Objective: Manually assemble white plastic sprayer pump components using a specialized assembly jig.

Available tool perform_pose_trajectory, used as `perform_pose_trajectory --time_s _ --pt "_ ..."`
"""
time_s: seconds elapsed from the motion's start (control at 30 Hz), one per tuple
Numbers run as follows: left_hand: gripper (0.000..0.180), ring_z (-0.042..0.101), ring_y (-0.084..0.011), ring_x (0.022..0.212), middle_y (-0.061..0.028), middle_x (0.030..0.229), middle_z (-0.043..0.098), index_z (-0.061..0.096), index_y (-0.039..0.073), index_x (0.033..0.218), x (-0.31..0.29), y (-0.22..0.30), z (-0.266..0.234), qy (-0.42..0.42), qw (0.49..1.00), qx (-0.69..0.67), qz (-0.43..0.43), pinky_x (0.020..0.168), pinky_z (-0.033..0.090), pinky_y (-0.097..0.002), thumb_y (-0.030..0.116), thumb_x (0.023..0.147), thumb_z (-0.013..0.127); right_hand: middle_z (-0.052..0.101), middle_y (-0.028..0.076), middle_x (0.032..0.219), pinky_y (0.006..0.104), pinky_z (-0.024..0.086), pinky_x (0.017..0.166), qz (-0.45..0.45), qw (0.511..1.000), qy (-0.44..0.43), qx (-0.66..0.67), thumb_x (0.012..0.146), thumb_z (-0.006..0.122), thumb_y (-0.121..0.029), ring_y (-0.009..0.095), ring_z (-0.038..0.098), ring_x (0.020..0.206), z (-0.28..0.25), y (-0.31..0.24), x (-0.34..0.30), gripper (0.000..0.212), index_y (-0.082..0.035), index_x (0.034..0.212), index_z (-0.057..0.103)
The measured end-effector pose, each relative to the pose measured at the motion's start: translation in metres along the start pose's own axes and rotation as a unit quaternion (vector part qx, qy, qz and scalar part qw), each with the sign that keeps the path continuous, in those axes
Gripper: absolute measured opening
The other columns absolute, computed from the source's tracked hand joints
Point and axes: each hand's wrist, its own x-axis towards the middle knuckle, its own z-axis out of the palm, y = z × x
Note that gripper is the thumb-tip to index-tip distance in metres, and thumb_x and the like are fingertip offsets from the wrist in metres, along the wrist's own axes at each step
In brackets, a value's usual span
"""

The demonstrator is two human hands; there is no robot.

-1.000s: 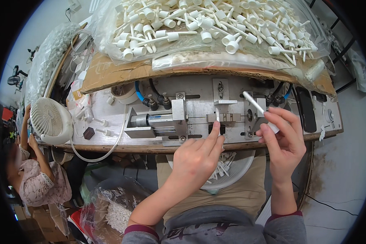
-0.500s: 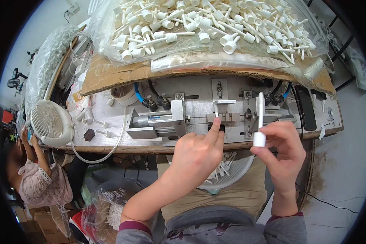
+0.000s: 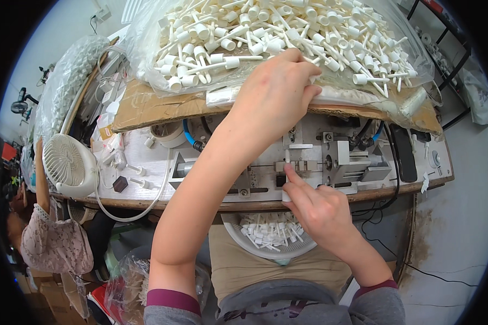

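My right hand [image 3: 321, 211] pinches a white plastic stick with a cap [image 3: 286, 197], its cap end toward me. The stick lies at the small metal block [image 3: 301, 166] in the middle of the bench fixture, the index finger pressing there. My left hand [image 3: 281, 86] is stretched over the front of a heap of white capped sticks [image 3: 255, 32]. Its fingers are curled together, and what they hold, if anything, is hidden. The left forearm covers much of the fixture's left cylinder.
Below the bench edge, a white basket [image 3: 234, 234] on my lap holds several capped sticks. A metal cylinder clamp [image 3: 352, 160] and a black phone [image 3: 405, 154] are at right. A small fan [image 3: 70, 164] stands left, near another person [image 3: 59, 238]. Cardboard [image 3: 162, 111] overhangs the fixture.
My left hand has gone from the fixture up to the heap. My right hand has brought the upright capped stick left and down to the block.
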Motion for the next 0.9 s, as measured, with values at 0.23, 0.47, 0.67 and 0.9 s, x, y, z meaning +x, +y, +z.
perform_pose_trajectory --time_s 0.23,0.47,0.67,0.9 --pt "0.032 0.068 -0.0145 0.083 -0.0081 0.101 0.066 0.075 0.002 0.104 -0.039 0.030 -0.035 0.025 0.982 -0.164 -0.088 0.069 0.057 -0.0284 0.005 0.074 0.084 0.069 0.023 0.119 0.0294 0.050 0.050 0.017 0.999 -0.047 0.010 0.071 0.071 -0.010 0.020 0.061 0.053 -0.008 -0.001 0.004 0.029 0.001 0.097 0.062" --pt "0.036 0.069 -0.0161 0.075 -0.0133 0.124 0.068 0.075 0.002 0.105 -0.125 0.060 -0.035 -0.011 0.998 -0.004 -0.055 0.067 0.057 -0.0274 0.003 0.070 0.083 0.071 0.013 0.102 0.0355 0.054 0.064 0.125 0.970 0.124 0.169 0.083 0.072 -0.011 0.025 0.067 0.071 -0.047 0.037 0.052 0.022 -0.003 0.103 0.067" --pt "0.029 0.066 -0.0180 0.064 -0.0125 0.122 0.070 0.073 0.002 0.103 -0.148 0.064 -0.004 -0.098 0.991 0.090 -0.021 0.058 0.050 -0.0287 0.009 0.076 0.080 0.072 0.014 0.099 0.0393 0.054 0.081 0.147 0.979 0.139 -0.014 0.084 0.070 -0.007 0.030 0.068 0.087 -0.050 0.122 0.114 0.022 -0.004 0.107 0.069" --pt "0.028 0.064 -0.0151 0.058 -0.0114 0.121 0.071 0.074 0.004 0.101 -0.145 0.057 0.004 -0.119 0.982 0.145 -0.005 0.055 0.046 -0.0272 0.012 0.075 0.081 0.065 0.010 0.085 0.0381 0.049 0.075 0.060 0.997 -0.041 -0.023 0.088 0.069 -0.010 0.027 0.059 0.076 -0.058 0.137 0.133 0.017 -0.001 0.102 0.066"
